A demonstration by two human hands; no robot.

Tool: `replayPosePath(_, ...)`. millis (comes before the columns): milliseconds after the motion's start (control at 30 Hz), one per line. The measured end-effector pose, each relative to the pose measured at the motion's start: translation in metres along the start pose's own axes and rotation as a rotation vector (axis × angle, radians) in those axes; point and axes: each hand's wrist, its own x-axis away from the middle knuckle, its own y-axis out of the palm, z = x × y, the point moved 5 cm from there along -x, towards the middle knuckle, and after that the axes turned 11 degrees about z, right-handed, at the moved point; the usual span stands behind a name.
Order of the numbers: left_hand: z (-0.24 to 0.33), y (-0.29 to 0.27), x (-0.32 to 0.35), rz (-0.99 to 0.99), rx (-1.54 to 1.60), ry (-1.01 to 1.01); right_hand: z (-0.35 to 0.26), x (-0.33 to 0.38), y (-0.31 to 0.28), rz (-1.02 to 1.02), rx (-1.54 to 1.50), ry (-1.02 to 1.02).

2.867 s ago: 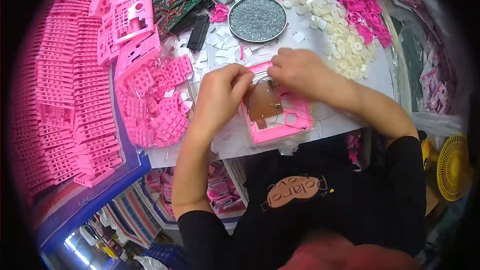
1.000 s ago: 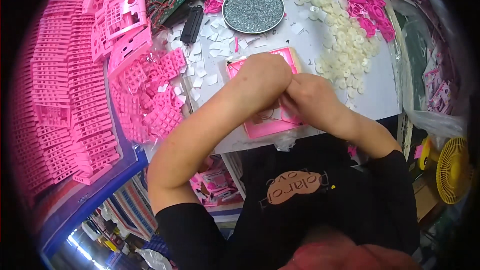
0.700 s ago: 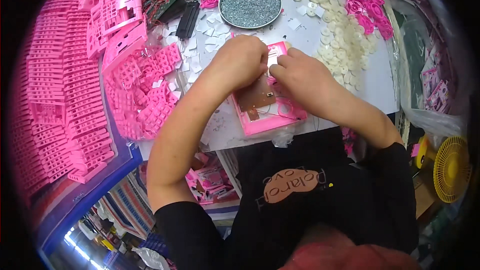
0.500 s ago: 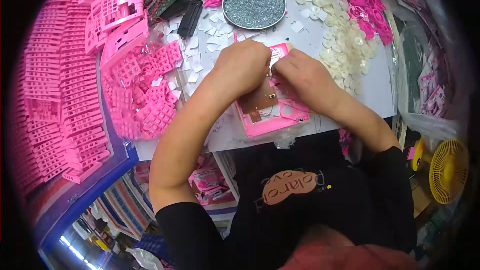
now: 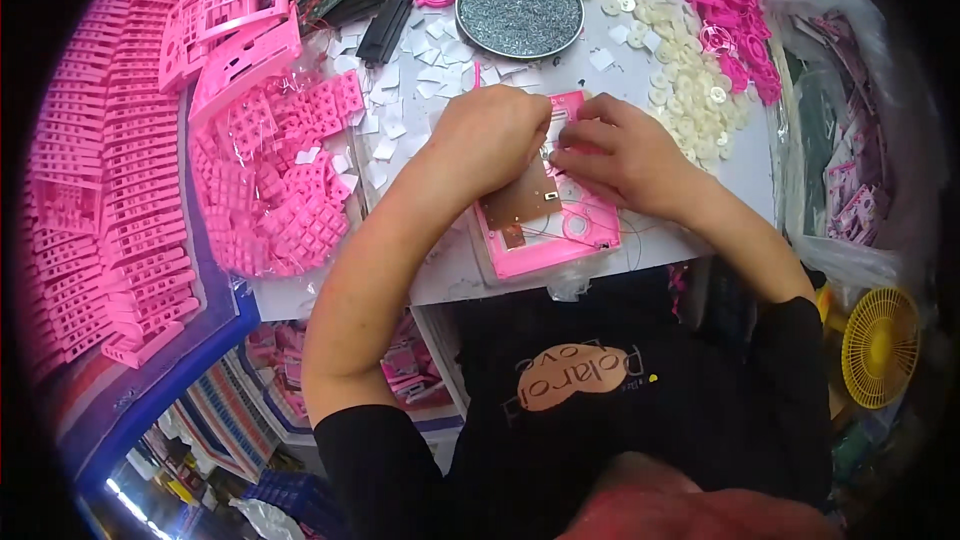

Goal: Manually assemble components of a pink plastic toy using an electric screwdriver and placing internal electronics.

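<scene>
Compared with half a second ago, both hands have stayed bunched over the upper end of the pink plastic case (image 5: 545, 230), and the view has barely shifted; a second ago they covered the whole case, and now its lower half is bare again. By the look of it, the fine fitting work at the top edge of the case is still going on rather than finished.

The case lies flat at the near edge of the white table (image 5: 450, 275), just in front of the person's chest. A brown circuit board (image 5: 520, 202) sits inside it, with thin wires looping over the lower right part. The left hand (image 5: 490, 140) is curled, knuckles up, pressing on the upper left of the case; whether its fingers pinch anything cannot be told. The right hand (image 5: 625, 155) has its fingertips drawn together at the top of the case, on or around something too small to make out.

To the left, a heap of pink keypad pieces (image 5: 285, 180) lies on clear plastic, and rows of pink frames (image 5: 95, 200) fill a blue-edged tray. Farther off, a round metal dish (image 5: 519, 10) holds a grey mass of tiny parts, probably screws. To its right, cream round buttons (image 5: 690, 90) spread loose, with pink round parts (image 5: 730, 0) beyond.
</scene>
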Motion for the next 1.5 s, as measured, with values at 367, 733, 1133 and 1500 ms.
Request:
replayPosePath(367,0.001,0.006,0.002,0.017,-0.058,0.019,0.018,-0.015,-0.002,-0.286,-0.224,0.104)
replayPosePath(733,-0.011,-0.029,0.025,0.658,0.22,-0.193,-0.01,0.0,0.011,-0.139,0.108,0.192)
replayPosePath(1133,-0.027,-0.022,0.06,0.698,0.04,-0.318,-0.007,0.003,-0.002,-0.046,-0.057,0.153)
replayPosePath(1500,0.033,-0.008,0.057,0.595,0.018,-0.029,0.01,-0.007,-0.012,-0.018,0.003,0.242)
